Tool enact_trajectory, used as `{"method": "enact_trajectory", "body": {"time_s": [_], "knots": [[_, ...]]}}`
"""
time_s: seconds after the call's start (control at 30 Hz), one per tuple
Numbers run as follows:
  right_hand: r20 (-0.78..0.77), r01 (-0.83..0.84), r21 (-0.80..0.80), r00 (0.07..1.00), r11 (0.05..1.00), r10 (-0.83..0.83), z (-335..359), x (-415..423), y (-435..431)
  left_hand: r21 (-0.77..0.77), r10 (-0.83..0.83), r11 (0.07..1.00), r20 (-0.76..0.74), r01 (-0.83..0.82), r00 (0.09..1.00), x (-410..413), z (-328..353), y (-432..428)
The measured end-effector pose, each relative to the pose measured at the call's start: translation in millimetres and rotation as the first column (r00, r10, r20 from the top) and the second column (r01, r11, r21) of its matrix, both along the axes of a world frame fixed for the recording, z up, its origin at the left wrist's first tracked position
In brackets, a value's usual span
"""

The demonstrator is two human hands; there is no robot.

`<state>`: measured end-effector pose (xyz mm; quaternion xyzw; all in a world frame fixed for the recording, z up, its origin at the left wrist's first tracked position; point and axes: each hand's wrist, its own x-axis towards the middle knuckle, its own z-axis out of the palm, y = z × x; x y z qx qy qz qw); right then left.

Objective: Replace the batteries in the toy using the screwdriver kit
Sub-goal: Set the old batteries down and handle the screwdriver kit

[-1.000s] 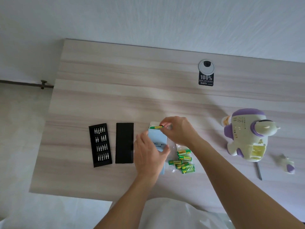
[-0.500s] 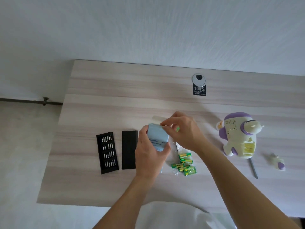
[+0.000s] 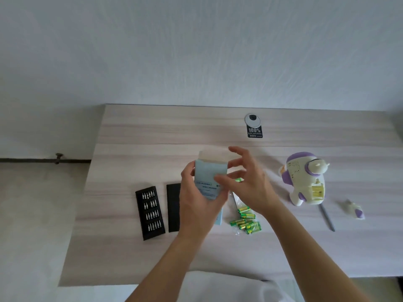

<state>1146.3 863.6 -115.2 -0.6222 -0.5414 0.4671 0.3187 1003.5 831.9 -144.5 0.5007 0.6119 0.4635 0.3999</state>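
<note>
Nearest, loose batteries (image 3: 245, 223) lie in torn wrap on the table (image 3: 130, 258), with the bit tray (image 3: 150, 212) and its black lid (image 3: 173, 208) to their left. Just beyond, the left hand (image 3: 196, 199) grips a blue box (image 3: 208, 177) whose flap stands open at the far end. The right hand (image 3: 246, 186) hovers at the box's right edge with fingers loosely spread. A green battery (image 3: 238, 180) shows by its palm, but I cannot tell whether it is held. Off to the right, the screwdriver (image 3: 326, 216) and the cover (image 3: 355, 211) lie near the toy (image 3: 305, 177), whose bay (image 3: 317, 190) looks open. Opening seems done; fitting new cells, closing and screwing remain.
</note>
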Motion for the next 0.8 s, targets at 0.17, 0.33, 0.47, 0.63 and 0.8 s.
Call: {"method": "enact_trajectory", "body": {"time_s": [0.17, 0.33, 0.47, 0.63, 0.8], "knots": [[-0.221, 0.123, -0.031, 0.967, 0.992, -0.127, 0.0, -6.1, -9.5, -0.185, -0.154, 0.961, 0.265, 0.206, 0.952, -19.0, 4.4, 3.1], [-0.274, 0.186, -0.055, 0.942, 0.981, -0.194, -14.9, -5.9, -23.4, -0.291, -0.25, 0.897, 0.284, 0.332, 0.926, -38.3, -10.4, -0.5], [-0.211, 0.114, -0.166, 0.966, 0.979, -0.149, -42.8, -7.9, -46.7, -0.406, -0.134, 0.873, 0.334, 0.271, 0.933, -40.0, -30.9, -10.7], [-0.157, 0.147, -0.25, 0.969, 0.957, -0.19, -76.1, -13.6, -60.6, -0.512, -0.088, 0.829, 0.276, 0.224, 0.957, -49.4, -49.4, -23.9], [-0.075, 0.192, -0.374, 0.969, 0.908, -0.236, -104.4, -21.1, -58.4, -0.532, -0.012, 0.846, 0.053, 0.038, 0.999, -84.9, -60.2, -33.5]]}}
